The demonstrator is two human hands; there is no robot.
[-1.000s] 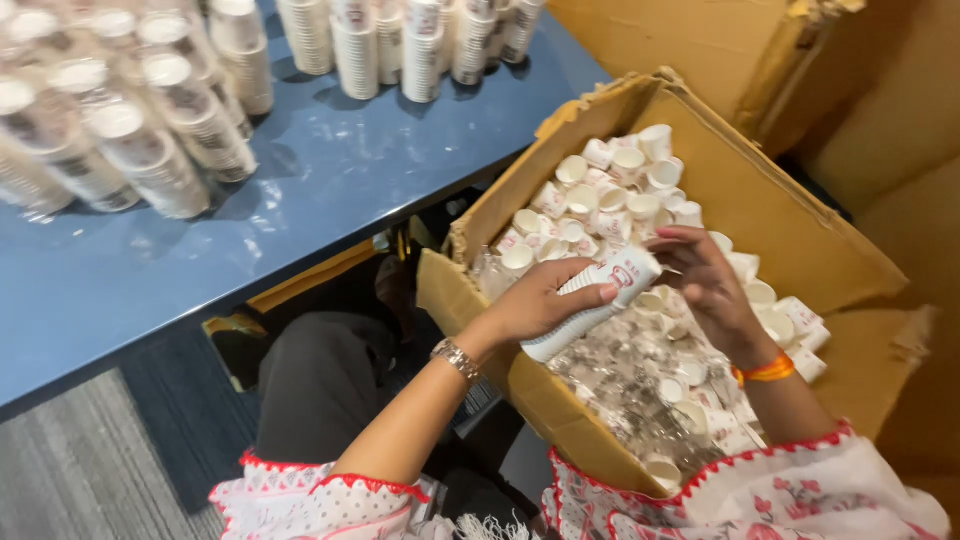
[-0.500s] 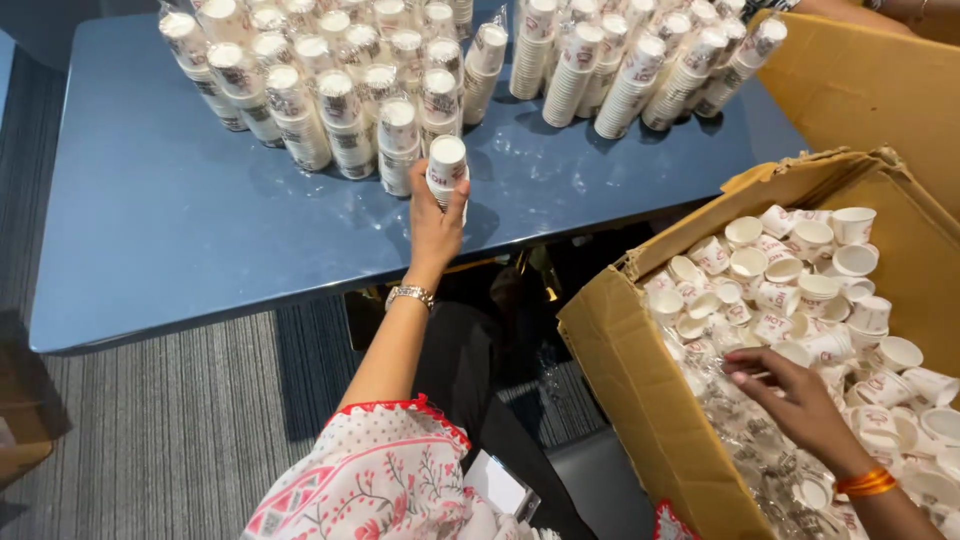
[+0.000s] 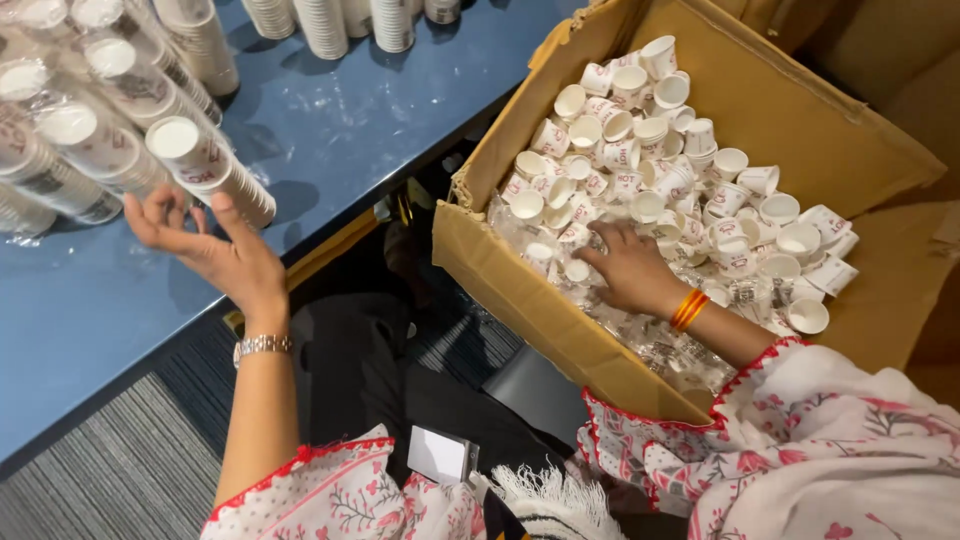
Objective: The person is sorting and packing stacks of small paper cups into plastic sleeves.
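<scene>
Hovering empty and spread, the left hand (image 3: 215,250) has released its cup sleeve (image 3: 210,170) near the table edge (image 3: 150,345); the right hand (image 3: 630,270) presses flat among boxed cups (image 3: 650,130), gripping nothing visible.

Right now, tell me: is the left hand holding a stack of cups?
No. The left hand is open and empty above the blue table, beside a wrapped cup stack.

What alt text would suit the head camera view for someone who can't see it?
A person's right hand reaches into a cardboard box full of small white paper cups, while the open left hand hovers beside wrapped cup stacks on a blue table.
</scene>
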